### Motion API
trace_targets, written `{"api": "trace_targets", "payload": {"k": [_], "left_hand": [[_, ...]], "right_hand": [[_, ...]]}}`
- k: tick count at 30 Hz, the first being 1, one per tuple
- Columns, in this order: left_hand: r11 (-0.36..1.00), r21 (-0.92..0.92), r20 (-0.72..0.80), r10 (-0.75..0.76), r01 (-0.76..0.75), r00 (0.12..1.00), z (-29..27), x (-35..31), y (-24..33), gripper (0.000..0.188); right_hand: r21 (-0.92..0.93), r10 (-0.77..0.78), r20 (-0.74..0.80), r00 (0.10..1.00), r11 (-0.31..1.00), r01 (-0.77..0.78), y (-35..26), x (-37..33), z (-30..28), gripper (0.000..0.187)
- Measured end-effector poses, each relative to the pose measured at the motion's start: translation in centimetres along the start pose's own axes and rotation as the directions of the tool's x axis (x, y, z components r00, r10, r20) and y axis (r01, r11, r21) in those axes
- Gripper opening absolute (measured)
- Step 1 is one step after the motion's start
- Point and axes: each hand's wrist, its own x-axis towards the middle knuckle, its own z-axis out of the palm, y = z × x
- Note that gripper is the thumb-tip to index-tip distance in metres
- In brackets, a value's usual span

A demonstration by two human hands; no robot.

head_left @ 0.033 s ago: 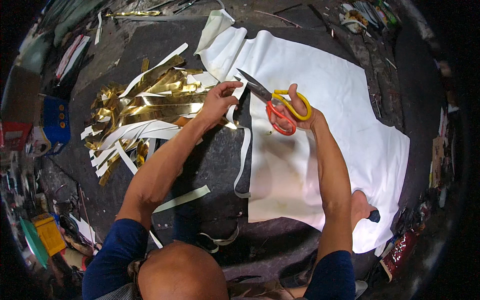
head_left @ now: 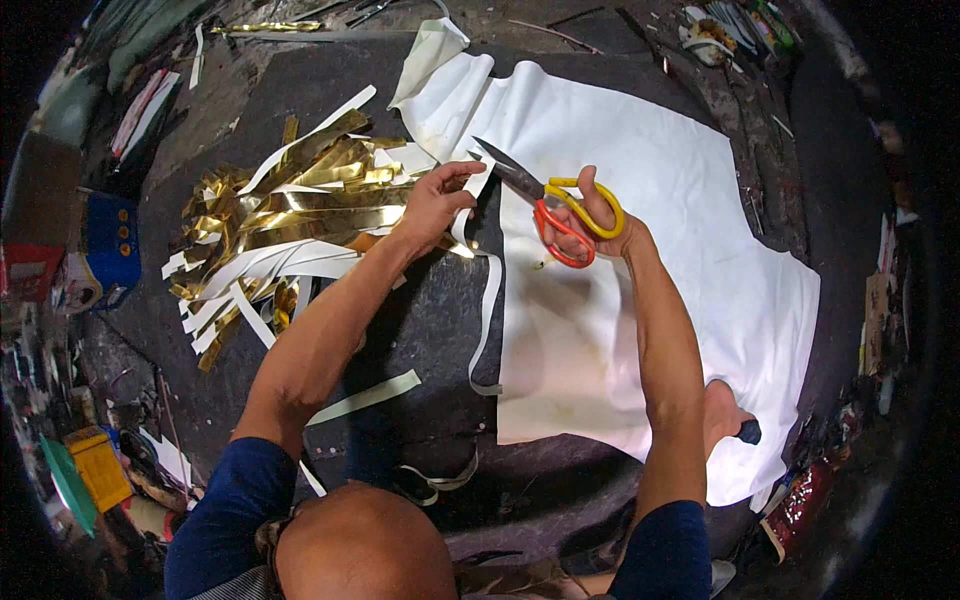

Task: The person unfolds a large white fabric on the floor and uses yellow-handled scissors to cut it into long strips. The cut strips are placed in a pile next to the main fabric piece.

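My right hand holds a pair of scissors by its yellow and red loops, with the thumb raised through the yellow one. Their dark blades point up and left, slightly apart. Between thumb and fingers, my left hand pinches a narrow white strip beside the blades; whether the blades touch it I cannot tell. A thin white strip trails below that hand. Under the scissors spreads a large white sheet with a straight left edge. Left of my left hand lies a heap of gold and white strips.
A loose pale strip lies between my forearms on the dark mat. Part of a bare foot rests on the sheet's lower right. At left stand a blue box and a yellow container. Clutter lies at far right.
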Motion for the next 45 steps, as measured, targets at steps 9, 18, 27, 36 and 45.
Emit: {"api": "trace_targets", "payload": {"k": [9, 18, 27, 36, 45], "left_hand": [[0.975, 0.048, 0.125, -0.22, 0.215, 0.967, -0.3, -2.5, 3.2, 0.06], [0.808, 0.257, 0.147, -0.576, 0.531, 0.804, -5.5, -29.0, 21.1, 0.039], [0.679, 0.355, 0.075, -0.705, 0.642, 0.705, -9.0, -39.5, 11.8, 0.033], [0.626, 0.474, 0.247, -0.77, 0.619, 0.589, -3.1, -39.3, 7.3, 0.03], [0.589, 0.477, 0.252, -0.803, 0.653, 0.54, -0.3, -37.8, 5.5, 0.029]], "right_hand": [[-0.042, -0.138, -0.169, 0.976, 0.99, 0.133, 0.2, -2.4, 0.0, 0.089], [-0.217, -0.249, -0.906, 0.343, 0.968, 0.129, 6.3, -31.6, 13.0, 0.061], [0.202, 0.03, -0.89, -0.455, 0.92, -0.336, 30.2, -50.6, 39.6, 0.046], [0.309, 0.279, -0.95, -0.14, 0.774, -0.553, 48.5, -23.8, 52.6, 0.047], [0.275, 0.362, -0.911, 0.195, 0.89, -0.365, 47.6, -23.5, 50.3, 0.034]]}}
